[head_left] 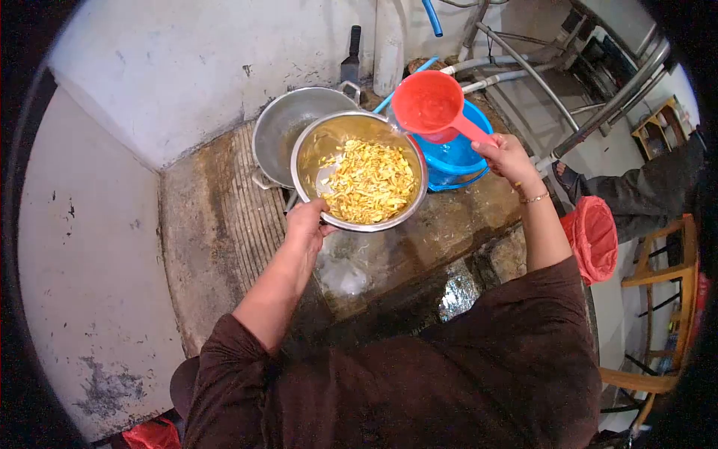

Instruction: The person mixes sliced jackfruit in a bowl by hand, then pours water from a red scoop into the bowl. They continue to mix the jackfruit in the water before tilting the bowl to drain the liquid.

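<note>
My left hand (pixel 307 224) grips the near-left rim of a steel bowl (pixel 310 161), which holds many thin yellow slices (pixel 374 183). My right hand (pixel 506 159) is closed round the handle of a red dipper (pixel 428 102). The dipper is at the bowl's upper right edge, over a blue bucket (pixel 473 123), and some clear water seems to be inside it. Partly behind the bowl, a grey metal pot (pixel 273 142) with two handles stands on the floor.
Blue and grey pipes (pixel 493 78) lie beyond the bucket. To the right are a red-lined bin (pixel 598 239), a person's leg and sandalled foot (pixel 570 182), and a wooden chair frame (pixel 666 277). A wet channel (pixel 456 293) runs close to my body.
</note>
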Demonstrator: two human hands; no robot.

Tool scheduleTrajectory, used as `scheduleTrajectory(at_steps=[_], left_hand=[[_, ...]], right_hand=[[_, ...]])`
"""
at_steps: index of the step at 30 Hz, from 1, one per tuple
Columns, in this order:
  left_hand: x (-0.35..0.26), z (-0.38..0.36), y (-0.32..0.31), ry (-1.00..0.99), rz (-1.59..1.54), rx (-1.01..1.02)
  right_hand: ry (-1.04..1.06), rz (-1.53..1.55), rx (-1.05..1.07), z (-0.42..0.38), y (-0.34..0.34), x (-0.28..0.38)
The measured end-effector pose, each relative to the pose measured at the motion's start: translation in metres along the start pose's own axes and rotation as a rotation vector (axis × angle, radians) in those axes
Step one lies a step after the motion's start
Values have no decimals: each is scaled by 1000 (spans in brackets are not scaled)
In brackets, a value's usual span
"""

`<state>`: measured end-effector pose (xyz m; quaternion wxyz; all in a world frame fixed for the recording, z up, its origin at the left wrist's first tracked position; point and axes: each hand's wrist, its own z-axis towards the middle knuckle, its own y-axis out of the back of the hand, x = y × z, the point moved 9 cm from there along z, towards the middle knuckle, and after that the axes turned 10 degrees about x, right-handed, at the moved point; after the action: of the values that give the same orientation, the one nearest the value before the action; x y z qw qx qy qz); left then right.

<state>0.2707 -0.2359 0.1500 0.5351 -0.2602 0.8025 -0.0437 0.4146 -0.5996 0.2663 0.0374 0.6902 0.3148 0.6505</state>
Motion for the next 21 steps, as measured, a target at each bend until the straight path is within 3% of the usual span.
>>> scheduleTrajectory(at_steps=[4,10,16,21], left_hand=[[-3,4,9,-11,-49,-15],[-16,9,28,-18,-29,-53],[-19,5,33,-21,-55,-44],[-3,13,44,-15,-75,-63]], right_hand=[[220,-277,-97,-11,-12,31],[158,-631,-129,-32,-33,77],[326,-1006,-184,-41,-65,106],[425,-1104,-192,-51,-91,121]])
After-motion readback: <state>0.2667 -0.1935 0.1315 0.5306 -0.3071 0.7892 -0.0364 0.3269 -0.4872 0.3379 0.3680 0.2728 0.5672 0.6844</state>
